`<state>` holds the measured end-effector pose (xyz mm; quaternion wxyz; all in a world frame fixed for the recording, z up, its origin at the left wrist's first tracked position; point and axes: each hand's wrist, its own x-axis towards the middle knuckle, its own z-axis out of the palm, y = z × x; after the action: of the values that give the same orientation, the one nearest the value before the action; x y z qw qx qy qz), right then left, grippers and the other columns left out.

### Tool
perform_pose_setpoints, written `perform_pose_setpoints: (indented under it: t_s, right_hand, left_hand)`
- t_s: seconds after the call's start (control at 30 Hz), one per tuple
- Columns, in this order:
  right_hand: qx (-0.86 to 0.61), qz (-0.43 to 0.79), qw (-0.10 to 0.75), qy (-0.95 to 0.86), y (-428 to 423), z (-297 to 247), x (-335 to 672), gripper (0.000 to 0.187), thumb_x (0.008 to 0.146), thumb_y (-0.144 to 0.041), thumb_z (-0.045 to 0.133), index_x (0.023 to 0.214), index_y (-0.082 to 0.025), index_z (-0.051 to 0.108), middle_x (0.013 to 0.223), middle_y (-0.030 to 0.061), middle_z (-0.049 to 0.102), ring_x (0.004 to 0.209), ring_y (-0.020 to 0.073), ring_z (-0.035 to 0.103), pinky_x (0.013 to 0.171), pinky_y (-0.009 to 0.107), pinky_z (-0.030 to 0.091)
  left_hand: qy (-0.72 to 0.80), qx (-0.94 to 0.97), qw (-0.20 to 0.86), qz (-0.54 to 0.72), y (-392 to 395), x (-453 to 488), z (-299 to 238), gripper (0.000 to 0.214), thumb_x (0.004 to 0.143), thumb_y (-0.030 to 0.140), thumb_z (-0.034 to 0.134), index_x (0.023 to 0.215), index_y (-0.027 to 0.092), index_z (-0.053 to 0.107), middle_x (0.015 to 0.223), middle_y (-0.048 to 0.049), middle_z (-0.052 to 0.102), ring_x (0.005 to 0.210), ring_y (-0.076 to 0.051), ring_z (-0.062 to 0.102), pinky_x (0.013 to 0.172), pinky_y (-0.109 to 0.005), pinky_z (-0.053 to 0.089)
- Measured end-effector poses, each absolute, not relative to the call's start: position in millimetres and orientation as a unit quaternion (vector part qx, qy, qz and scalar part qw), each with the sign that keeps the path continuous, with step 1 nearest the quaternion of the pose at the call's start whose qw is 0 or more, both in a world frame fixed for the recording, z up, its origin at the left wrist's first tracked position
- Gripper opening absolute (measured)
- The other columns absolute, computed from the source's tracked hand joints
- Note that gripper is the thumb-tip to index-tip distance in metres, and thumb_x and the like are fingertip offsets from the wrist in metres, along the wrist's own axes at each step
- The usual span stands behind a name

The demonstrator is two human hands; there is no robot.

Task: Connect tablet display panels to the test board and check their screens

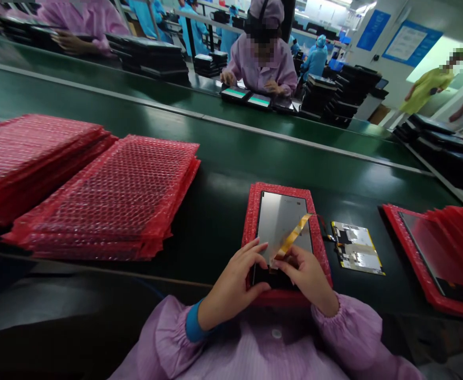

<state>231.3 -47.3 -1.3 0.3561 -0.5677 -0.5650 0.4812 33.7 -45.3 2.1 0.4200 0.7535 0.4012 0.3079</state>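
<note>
While a few tiny marks show near the far right corner of the flat panel's (pixel 281 214) silvery back, they are too small to read, and so is the print on the blue sign (pixel 376 30) and the blue-bordered notice (pixel 407 42) on the far wall. The panel lies in front of the person on a red bubble-wrap sleeve (pixel 320 232), on the dark bench. Its long axis runs away from the person, silvery part at the far end, dark strip at the near end. The right hand (pixel 306 272) has its thumb and index finger together, clamped on the near end of a golden ribbon (pixel 295 236), which slants away and to the right across the panel toward its right edge. The left hand (pixel 237 277) rests at the panel's near left side, fingers slightly bent, thumb apart from them, fingertips close to the ribbon's near end. Just right of the sleeve lies a silver module (pixel 357 248) with yellow edges, thin wires (pixel 324 226) leading toward the panel. Another panel (pixel 425 243) on red wrap lies farther right, and a stack of red sleeves (pixel 113 195) stands well to the left.
</note>
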Motion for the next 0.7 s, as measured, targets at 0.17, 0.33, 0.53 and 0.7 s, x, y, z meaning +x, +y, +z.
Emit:
perform_pose_setpoints:
  t_s: [0.17,0.33,0.53,0.7]
  right_hand:
    - [-0.567,0.475,0.334,-0.584,-45.2,-2.6,232.9,0.023,0.080,-0.034,0.065,0.094,-0.017,0.067,0.082,0.0052,0.071,0.063,0.0164,0.060,0.050,0.024,0.043]
    - [-0.553,0.476,0.350,-0.587,-44.6,-3.2,231.2,0.016,0.079,-0.030,0.064,0.090,-0.020,0.067,0.087,0.0048,0.073,0.076,0.0205,0.066,0.071,0.032,0.052]
    - [-0.558,0.471,0.351,-0.586,-45.5,-5.3,231.0,0.018,0.079,-0.031,0.064,0.093,-0.020,0.067,0.089,0.0055,0.073,0.080,0.0231,0.068,0.077,0.036,0.053]
    - [-0.553,0.472,0.359,-0.586,-45.4,-6.5,231.7,0.018,0.078,-0.032,0.063,0.091,-0.020,0.067,0.091,0.0067,0.073,0.081,0.0238,0.067,0.078,0.038,0.053]
  left_hand:
    - [0.400,0.762,0.413,0.298,-44.9,33.8,0.8,0.026,0.075,0.016,0.070,0.094,0.023,0.055,0.140,-0.0093,0.052,0.140,-0.027,0.032,0.111,-0.053,0.031]
    - [0.402,0.768,0.400,0.298,-44.7,33.0,-1.0,0.028,0.075,0.017,0.071,0.097,0.023,0.055,0.140,-0.0085,0.052,0.140,-0.027,0.032,0.111,-0.053,0.031]
    - [0.399,0.774,0.390,0.298,-44.4,32.9,-2.4,0.027,0.076,0.018,0.070,0.098,0.023,0.055,0.140,-0.0085,0.053,0.139,-0.027,0.033,0.111,-0.052,0.032]
    - [0.399,0.778,0.386,0.294,-44.7,32.4,-2.2,0.028,0.076,0.019,0.070,0.099,0.024,0.054,0.141,-0.0079,0.052,0.140,-0.026,0.032,0.111,-0.053,0.032]
